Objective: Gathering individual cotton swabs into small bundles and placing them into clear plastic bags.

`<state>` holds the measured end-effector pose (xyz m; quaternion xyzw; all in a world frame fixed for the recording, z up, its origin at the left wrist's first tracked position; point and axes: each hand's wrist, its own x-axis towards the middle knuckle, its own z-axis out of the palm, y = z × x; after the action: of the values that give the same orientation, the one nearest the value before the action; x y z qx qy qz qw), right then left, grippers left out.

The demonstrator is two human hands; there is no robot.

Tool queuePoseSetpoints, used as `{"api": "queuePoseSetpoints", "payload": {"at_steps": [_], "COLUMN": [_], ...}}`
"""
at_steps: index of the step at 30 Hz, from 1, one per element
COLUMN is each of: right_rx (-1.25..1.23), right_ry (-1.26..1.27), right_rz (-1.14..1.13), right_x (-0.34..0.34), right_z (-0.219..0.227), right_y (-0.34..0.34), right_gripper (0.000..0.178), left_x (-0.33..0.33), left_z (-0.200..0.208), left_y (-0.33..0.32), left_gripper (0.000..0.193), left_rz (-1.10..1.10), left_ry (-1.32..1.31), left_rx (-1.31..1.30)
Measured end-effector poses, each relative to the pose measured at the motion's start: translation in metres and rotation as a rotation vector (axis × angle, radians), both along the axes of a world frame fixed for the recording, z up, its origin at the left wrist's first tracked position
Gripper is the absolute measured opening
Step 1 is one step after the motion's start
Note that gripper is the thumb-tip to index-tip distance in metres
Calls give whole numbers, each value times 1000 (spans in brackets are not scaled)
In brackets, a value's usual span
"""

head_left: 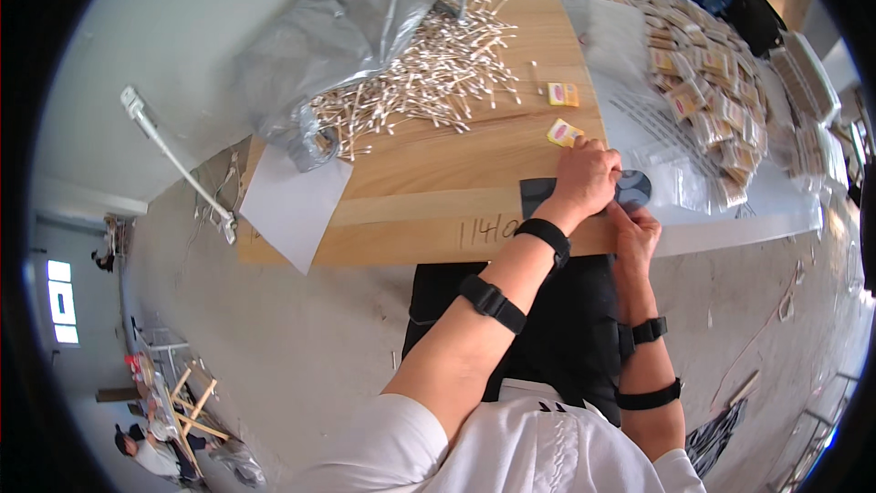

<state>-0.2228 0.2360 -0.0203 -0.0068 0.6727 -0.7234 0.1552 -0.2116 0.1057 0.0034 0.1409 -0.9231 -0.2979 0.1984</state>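
My left hand (589, 178) is closed, knuckles up, over a flat dark strip (536, 194) at the table's near right corner. The strip's other end (633, 188), with grey round shapes, shows beyond the hand. My right hand (636, 231) is closed just below that end, thumb and fingertips near the left fingers. What either hand pinches is hidden. A small yellow and white packet label (564, 133) lies just past my left knuckles, and a second one (563, 94) farther back. A big heap of cotton swabs (429, 73) spills from a grey plastic bag (351, 18).
The wooden table (420, 173) carries a white paper sheet (297, 205) at its left corner. To the right, many packed swab packets (721, 110) lie piled on white sheeting, beside clear plastic bags (671, 184). A white lamp bar (178, 164) leans at left. Another person (151, 452) sits far lower left.
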Motion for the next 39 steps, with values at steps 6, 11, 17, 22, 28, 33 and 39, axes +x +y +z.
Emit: {"api": "queuePoseSetpoints", "payload": {"at_steps": [6,11,17,22,28,33,39], "right_rx": [139,286,157,192,251,431,563], "right_ry": [193,363,195,351,518,651,882], "right_rz": [-35,37,-33,-72,254,509,616], "right_x": [-2,4,24,34,41,34,50], "right_z": [-30,-18,-5,-6,30,38,24], "right_y": [7,6,19,28,-18,-75,-131], "right_gripper": [17,19,14,8,10,33,44], "left_x": [20,33,97,125,125,164,215], "left_z": [-4,-11,-4,7,1,-6,-11], "left_y": [-12,-37,-148,-193,-141,-99,-94], "left_gripper": [6,12,39,60,55,63,64], "left_rz": [-21,-40,436,629,459,387,488], "left_ry": [-75,34,62,-431,-324,-149,190], "left_rx": [-110,-116,-157,-170,-205,-136,24]}}
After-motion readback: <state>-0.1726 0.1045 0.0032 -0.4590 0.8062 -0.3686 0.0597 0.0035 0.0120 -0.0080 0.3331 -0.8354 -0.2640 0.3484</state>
